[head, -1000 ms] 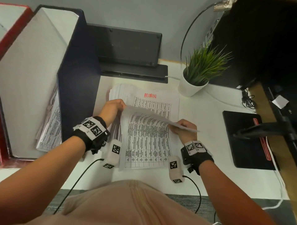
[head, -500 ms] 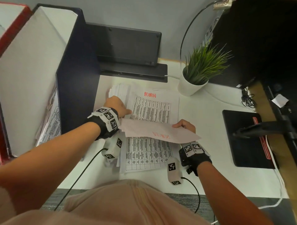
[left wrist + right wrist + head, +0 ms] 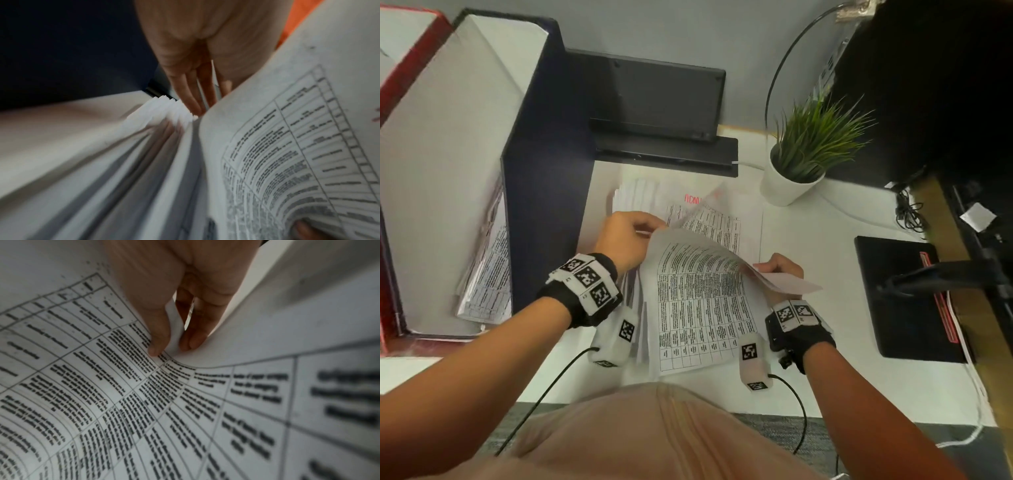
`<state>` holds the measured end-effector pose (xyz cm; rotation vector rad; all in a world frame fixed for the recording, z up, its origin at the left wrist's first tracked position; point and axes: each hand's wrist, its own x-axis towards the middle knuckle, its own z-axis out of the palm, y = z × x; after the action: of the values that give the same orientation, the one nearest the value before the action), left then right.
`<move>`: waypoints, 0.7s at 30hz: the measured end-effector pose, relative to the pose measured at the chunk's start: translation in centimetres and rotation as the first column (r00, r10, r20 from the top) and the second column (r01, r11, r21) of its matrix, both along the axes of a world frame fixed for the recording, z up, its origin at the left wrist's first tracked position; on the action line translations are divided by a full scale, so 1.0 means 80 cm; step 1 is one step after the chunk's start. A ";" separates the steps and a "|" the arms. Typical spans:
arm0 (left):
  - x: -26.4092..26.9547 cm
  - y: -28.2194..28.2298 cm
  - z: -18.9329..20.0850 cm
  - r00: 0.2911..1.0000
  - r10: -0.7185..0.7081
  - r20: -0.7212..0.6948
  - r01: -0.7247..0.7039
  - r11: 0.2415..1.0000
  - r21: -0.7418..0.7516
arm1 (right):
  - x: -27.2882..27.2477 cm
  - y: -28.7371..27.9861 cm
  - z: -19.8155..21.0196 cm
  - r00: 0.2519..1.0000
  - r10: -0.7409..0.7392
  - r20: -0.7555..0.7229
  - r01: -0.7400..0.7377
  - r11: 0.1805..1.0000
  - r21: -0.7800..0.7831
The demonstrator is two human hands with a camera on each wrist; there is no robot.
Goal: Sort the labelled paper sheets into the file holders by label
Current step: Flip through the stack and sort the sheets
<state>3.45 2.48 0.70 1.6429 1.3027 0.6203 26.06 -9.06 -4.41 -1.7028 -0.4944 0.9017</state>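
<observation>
The right hand [image 3: 779, 272] pinches the right edge of a printed sheet [image 3: 698, 274], thumb [image 3: 158, 340] on the printed face and the other fingers behind the folded-back edge, so the paper curls up out of the grip. The left hand [image 3: 626, 240] has its fingers curled at the same sheet's upper left corner; the thumb is hidden, but the corner appears pinched there. In the left wrist view the fingers [image 3: 191, 97] reach down beside the fanned edges of the pile while the sheet bows up to their right.

Between the two grips the sheet arches above the stack of papers [image 3: 640, 195] on the white desk [image 3: 825, 240], its lower part lying over the stack. A red handwritten label [image 3: 693, 198] shows on the sheet underneath, partly covered.

Left of the stack stands a dark blue file holder [image 3: 544, 192] with papers in it, and a red holder [image 3: 400, 72] beyond. A potted plant [image 3: 801, 154] sits at the far right of the stack.
</observation>
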 end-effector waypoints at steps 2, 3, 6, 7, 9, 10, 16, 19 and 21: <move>-0.002 -0.003 -0.002 0.993 0.000 0.119 0.014 0.993 -0.119 | -0.001 -0.003 -0.009 0.995 0.022 0.100 -0.022 1.000 0.003; -0.003 -0.003 -0.003 0.991 -0.001 0.135 0.020 0.990 -0.141 | -0.001 -0.001 -0.010 0.989 0.034 0.145 -0.030 0.999 -0.029; -0.006 -0.003 -0.008 0.992 -0.011 0.122 0.029 0.989 -0.147 | -0.001 0.000 -0.008 0.978 0.029 0.207 -0.006 0.994 -0.112; -0.008 -0.002 -0.010 0.991 -0.008 0.137 0.031 0.986 -0.166 | -0.001 0.000 -0.006 0.980 0.010 0.197 0.001 0.998 -0.055; -0.010 -0.001 -0.012 0.976 0.015 0.217 0.038 0.971 -0.237 | -0.001 0.001 -0.002 0.991 -0.002 0.135 -0.005 0.999 0.053; -0.010 -0.001 -0.011 0.965 0.025 0.260 0.047 0.963 -0.267 | 0.001 0.003 0.001 0.999 0.016 0.040 -0.020 0.995 0.102; -0.009 0.006 -0.004 0.957 0.056 0.284 0.053 0.931 -0.362 | -0.004 0.003 0.012 0.980 0.161 0.114 -0.149 0.983 -0.105; -0.005 0.023 -0.002 0.983 0.160 0.085 -0.121 0.928 -0.354 | -0.003 0.000 0.008 0.964 0.200 0.173 -0.155 0.957 -0.245; -0.001 0.032 -0.003 0.966 0.257 -0.024 -0.245 0.887 -0.391 | -0.001 -0.001 0.001 0.955 0.209 0.211 -0.192 0.976 -0.099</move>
<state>3.37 5.04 0.43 1.1451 1.5210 0.4922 26.00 -9.18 -4.30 -1.8581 -0.8028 0.8893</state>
